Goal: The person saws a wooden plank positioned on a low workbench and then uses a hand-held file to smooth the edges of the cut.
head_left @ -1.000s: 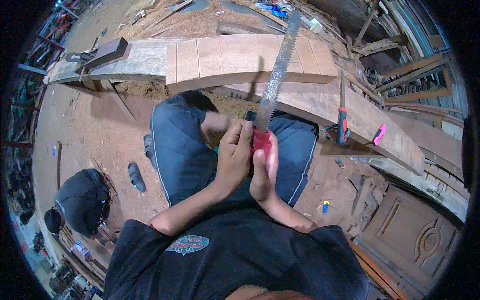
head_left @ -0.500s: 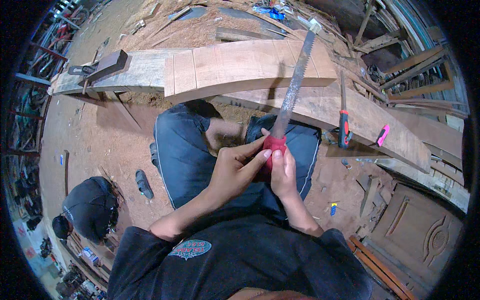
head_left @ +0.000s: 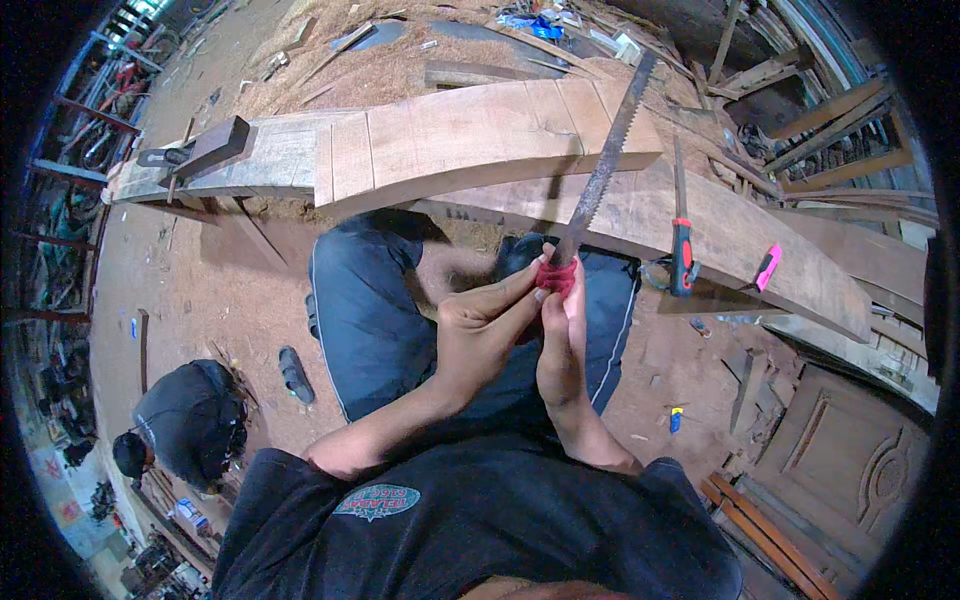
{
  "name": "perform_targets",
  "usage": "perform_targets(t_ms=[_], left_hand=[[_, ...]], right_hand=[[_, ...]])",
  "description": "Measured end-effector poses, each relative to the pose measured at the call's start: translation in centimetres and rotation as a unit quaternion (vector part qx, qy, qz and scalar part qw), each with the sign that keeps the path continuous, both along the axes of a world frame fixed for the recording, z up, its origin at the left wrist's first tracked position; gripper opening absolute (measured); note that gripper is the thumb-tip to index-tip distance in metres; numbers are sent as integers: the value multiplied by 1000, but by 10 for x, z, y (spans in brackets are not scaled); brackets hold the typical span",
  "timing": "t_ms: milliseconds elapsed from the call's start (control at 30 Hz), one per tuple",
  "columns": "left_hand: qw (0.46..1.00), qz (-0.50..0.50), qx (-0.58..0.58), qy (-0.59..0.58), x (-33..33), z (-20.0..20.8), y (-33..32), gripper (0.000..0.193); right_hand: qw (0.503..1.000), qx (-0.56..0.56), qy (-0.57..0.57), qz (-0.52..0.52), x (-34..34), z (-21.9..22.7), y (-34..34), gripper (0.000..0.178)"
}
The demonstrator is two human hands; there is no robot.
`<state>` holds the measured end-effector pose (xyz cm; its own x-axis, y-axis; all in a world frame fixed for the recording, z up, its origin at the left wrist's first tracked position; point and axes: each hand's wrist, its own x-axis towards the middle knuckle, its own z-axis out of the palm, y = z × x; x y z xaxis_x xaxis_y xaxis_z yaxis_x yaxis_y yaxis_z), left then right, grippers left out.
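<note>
Both my hands are closed on a hand saw [head_left: 606, 155], whose toothed, worn blade points up and away to the right. Its red grip [head_left: 556, 276] looks wrapped. The fingertips of my left hand [head_left: 478, 330] pinch the grip from the left. My right hand [head_left: 562, 365] holds it from the right, thumb upward. Some fingers are hidden behind the grip. Beyond the blade's lower part, a thick curved wooden piece [head_left: 450, 140] with pencil-like cross lines lies on a long plank bench [head_left: 745, 225].
A hand plane [head_left: 215, 146] lies at the bench's left end. To the right are a long thin tool with a red-black handle [head_left: 683, 258] and a small pink tool [head_left: 768, 267]. Sawdust and offcuts cover the ground; a carved panel [head_left: 845, 450] lies lower right. A sandal [head_left: 295, 374] lies left.
The saw has tipped slightly further right. My fingers have shifted on the red grip, and my right thumb sits lower. The whole view has shifted slightly.
</note>
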<state>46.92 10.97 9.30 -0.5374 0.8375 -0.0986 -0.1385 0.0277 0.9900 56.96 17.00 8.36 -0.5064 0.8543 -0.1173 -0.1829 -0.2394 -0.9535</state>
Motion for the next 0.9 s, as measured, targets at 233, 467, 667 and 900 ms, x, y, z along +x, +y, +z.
perform_targets(t_ms=[233, 467, 667, 900], left_hand=[[988, -82, 59, 115, 16, 9, 8, 41], [968, -225, 102, 54, 24, 4, 9, 73], [951, -286, 109, -36, 9, 6, -2, 75], [963, -215, 83, 137, -46, 16, 1, 57]], right_hand=[[998, -19, 10, -55, 9, -9, 18, 101], [994, -34, 71, -69, 27, -12, 34, 91], [994, -24, 93, -57, 42, -8, 27, 53], [989, -125, 73, -32, 52, -13, 33, 29]])
